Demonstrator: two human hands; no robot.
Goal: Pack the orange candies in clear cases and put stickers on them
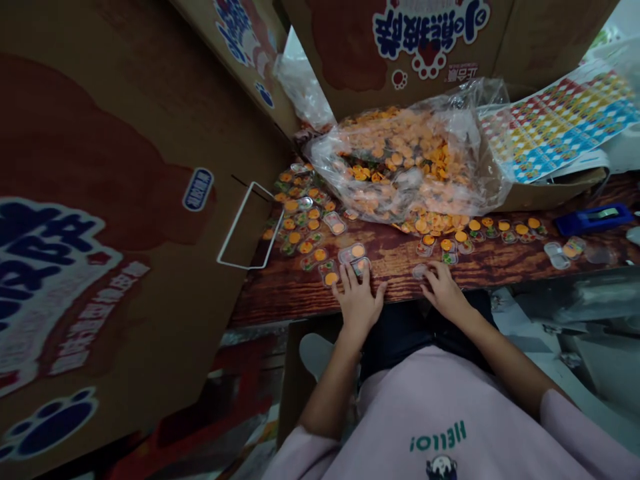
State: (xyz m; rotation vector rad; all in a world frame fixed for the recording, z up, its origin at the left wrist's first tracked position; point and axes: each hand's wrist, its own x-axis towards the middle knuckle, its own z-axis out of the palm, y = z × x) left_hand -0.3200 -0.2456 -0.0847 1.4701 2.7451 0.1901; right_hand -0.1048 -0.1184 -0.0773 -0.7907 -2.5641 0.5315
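My left hand (357,299) lies flat on the wooden table (300,283), fingers spread, its fingertips touching a small clear plastic case with an orange disc (361,265). My right hand (443,288) rests on the table to the right, fingers curled down over a small clear case (420,271). Several more small cases with orange discs (307,220) are scattered beyond both hands. Behind them a clear plastic bag (410,157) bulges with orange pieces.
Large printed cardboard boxes (100,220) stand at the left and back. Sheets of coloured stickers (565,120) lie at the back right. A blue tape dispenser (593,219) sits near the right edge. A white wire handle (245,230) leans on the left box.
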